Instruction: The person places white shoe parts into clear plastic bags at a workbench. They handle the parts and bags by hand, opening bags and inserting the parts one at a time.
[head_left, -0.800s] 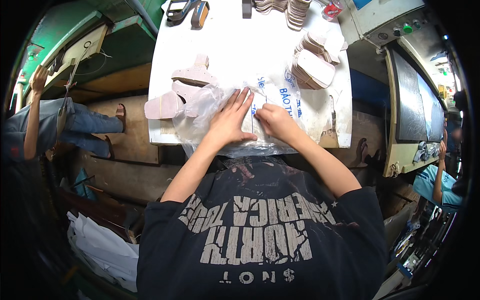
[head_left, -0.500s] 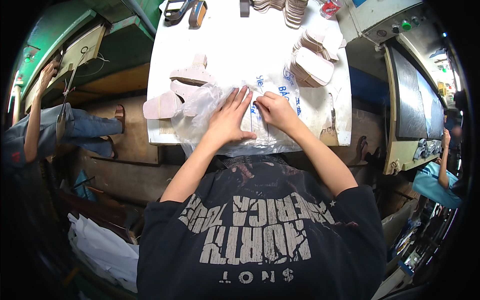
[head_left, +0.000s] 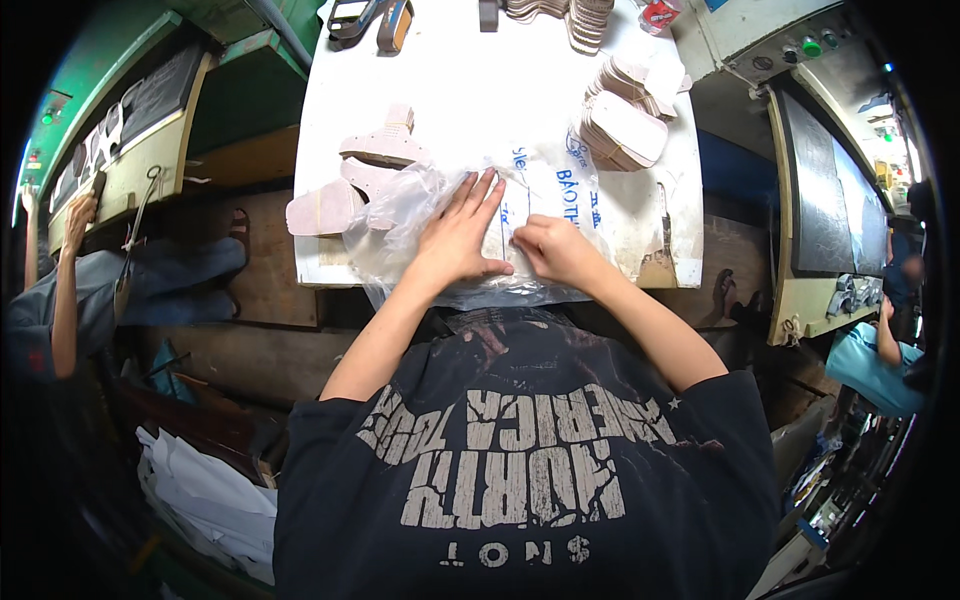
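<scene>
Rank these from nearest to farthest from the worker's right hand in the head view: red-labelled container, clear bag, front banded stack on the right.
From the right hand:
1. Clear bag: right at the hand, spreading to its left.
2. Banded stack: beyond it, to the right.
3. Red-labelled container: table's far right corner.

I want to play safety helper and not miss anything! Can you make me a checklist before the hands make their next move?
1. Left hand spread flat on the plastic bag: ok.
2. Right hand over the bag, fingers curled: ok.
3. Anything pinched in the right hand: cannot tell, the fingers hide it.
4. Bag smooth: not ok, its left side is crumpled.
5. Bag away from the pinkish pieces: not ok, it reaches them.
6. Red-labelled container away from both hands: ok.
</scene>
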